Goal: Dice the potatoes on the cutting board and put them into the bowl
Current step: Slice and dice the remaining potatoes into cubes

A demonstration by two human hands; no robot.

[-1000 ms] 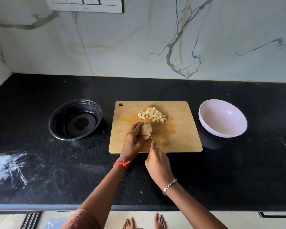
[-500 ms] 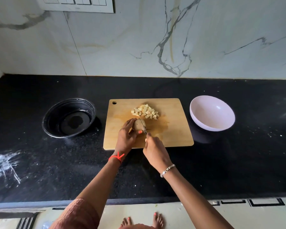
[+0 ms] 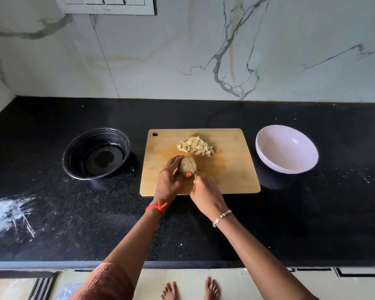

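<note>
A wooden cutting board (image 3: 232,176) lies on the black counter. On its far half sits a pile of pale diced potato (image 3: 195,146). Nearer me, my left hand (image 3: 168,180) grips a brown unpeeled potato piece (image 3: 187,164) and holds it down on the board. My right hand (image 3: 206,194) is curled round the handle of a knife (image 3: 195,171), whose blade stands against the potato's right side; most of the knife is hidden by my hand. A pale pink bowl (image 3: 287,149), empty, stands right of the board.
A black round bowl (image 3: 96,153) holding a little liquid stands left of the board. A white powdery smear (image 3: 9,213) marks the counter at the far left. A marble wall with a switch panel (image 3: 108,5) rises behind the counter.
The knife blade has shifted along the potato piece between cuts, and my left hand has re-set its hold on it. The camera view has drifted slightly; the diced pile and bowls stay put.
</note>
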